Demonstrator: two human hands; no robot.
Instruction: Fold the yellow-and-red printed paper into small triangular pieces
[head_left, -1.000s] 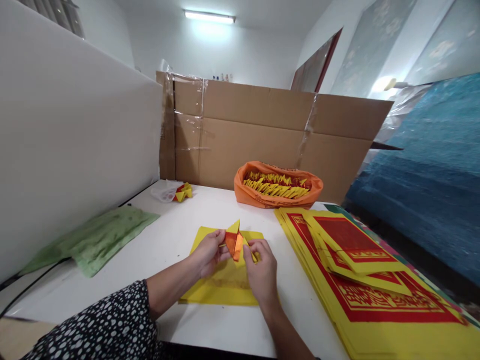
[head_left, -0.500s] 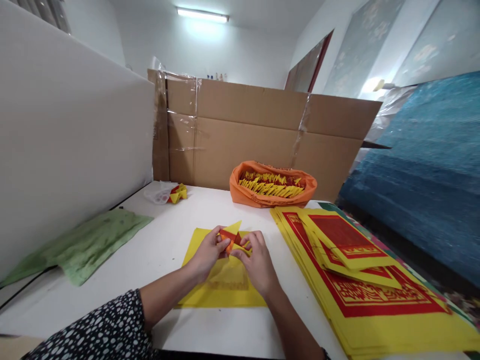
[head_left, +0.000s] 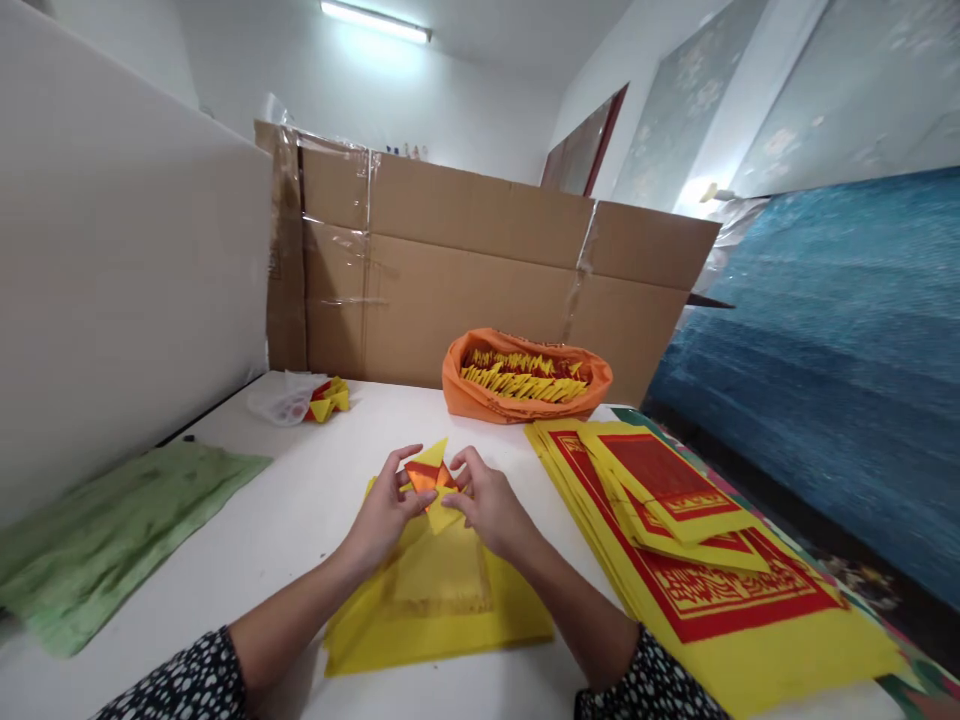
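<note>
The left hand (head_left: 391, 500) and right hand (head_left: 491, 500), 2 in all, pinch the pointy folded paper (head_left: 435, 484) between them, above the yellow sheets (head_left: 442, 620) on the white table (head_left: 375, 420), with the orange bag (head_left: 491, 405) behind.

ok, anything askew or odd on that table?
Mildly: the top printed sheets on the right-hand stack lie skewed across it. The green cloth at left is rumpled. No spill or damage visible.

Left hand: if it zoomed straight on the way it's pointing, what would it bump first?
Past the folded paper it holds, the left hand would probably bump the orange bag. Its height is unclear, so it might skim over into the cardboard.
</note>
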